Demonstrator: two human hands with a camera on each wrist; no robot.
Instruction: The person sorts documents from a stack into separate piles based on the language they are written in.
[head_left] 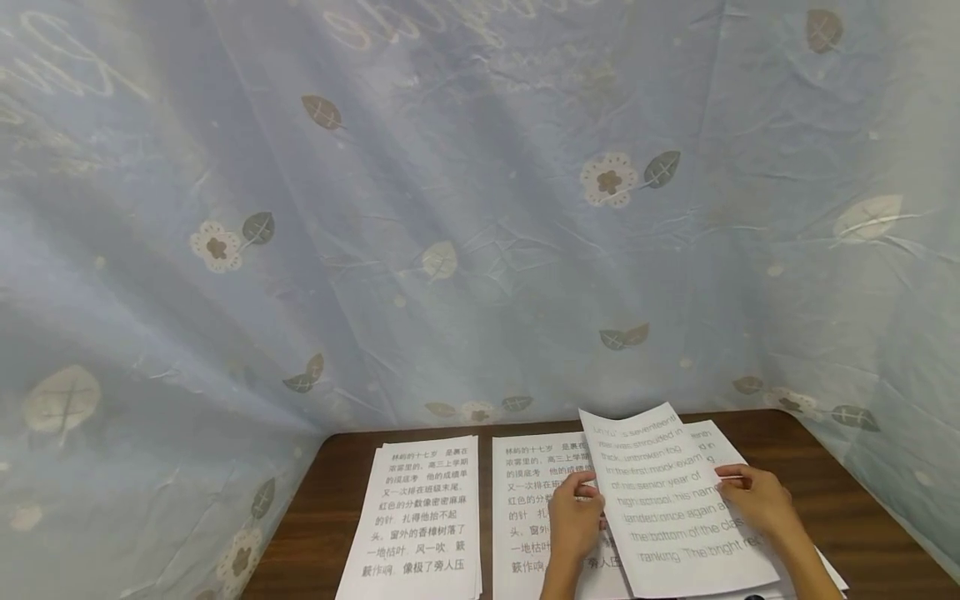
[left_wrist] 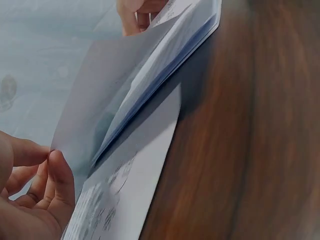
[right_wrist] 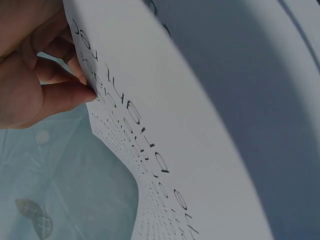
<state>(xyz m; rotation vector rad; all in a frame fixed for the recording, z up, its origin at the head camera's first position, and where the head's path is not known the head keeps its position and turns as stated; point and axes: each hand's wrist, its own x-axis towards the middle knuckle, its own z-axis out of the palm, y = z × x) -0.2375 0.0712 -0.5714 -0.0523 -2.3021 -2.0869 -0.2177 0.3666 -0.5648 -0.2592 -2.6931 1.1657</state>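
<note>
A sheet of paper (head_left: 667, 508) printed with English text is raised and tilted above the right part of the table. My left hand (head_left: 576, 518) pinches its left edge between thumb and finger, as the left wrist view shows at the sheet's edge (left_wrist: 80, 95). At the opposite edge my right hand (head_left: 761, 500) pinches the same sheet, thumb on the printed side (right_wrist: 165, 150). Beneath it lies a stack of English-printed paper (head_left: 723, 446), mostly covered. A middle stack of paper (head_left: 525, 500) with Chinese text lies under and beside my left hand.
Another stack of Chinese-printed paper (head_left: 420, 508) lies at the left of the brown wooden table (head_left: 315, 508). A pale blue patterned cloth (head_left: 480, 250) hangs behind and around the table. A small black object (head_left: 753, 597) shows at the bottom edge.
</note>
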